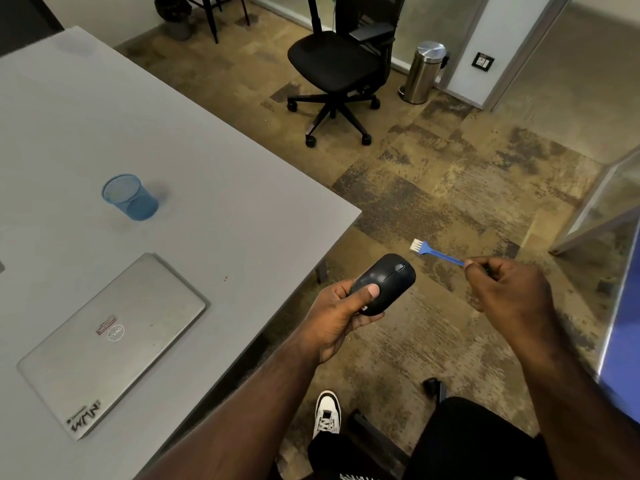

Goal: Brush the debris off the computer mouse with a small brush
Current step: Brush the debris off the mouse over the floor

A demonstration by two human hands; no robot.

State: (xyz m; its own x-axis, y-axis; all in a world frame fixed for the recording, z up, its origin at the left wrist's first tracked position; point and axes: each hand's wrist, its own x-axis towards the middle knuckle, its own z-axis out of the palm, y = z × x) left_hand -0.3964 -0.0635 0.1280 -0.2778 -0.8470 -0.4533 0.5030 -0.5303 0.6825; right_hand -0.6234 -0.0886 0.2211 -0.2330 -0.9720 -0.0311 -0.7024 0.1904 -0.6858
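The left hand [341, 315] is closed around a black mouse [384, 282], thumb pressed on its rear shell, holding it in the air off the table [225, 188] corner, above the carpet [433, 188]. The right hand [507, 284] pinches the thin handle of a blue brush [437, 252] between fingertips, its white bristle tuft raised just beyond the front of the mouse and clear of it. Both tools are in hand; judged from this pose, brushing strokes remain to be made or resumed, and whether debris lies on the shell cannot be told at this scale. The mouse is a smooth, matte, rounded oval with a centre wheel; the brush is slim, stiff plastic with short bristles. On the grey table lie a closed silver laptop [114, 341] and a blue mesh cup [129, 197]
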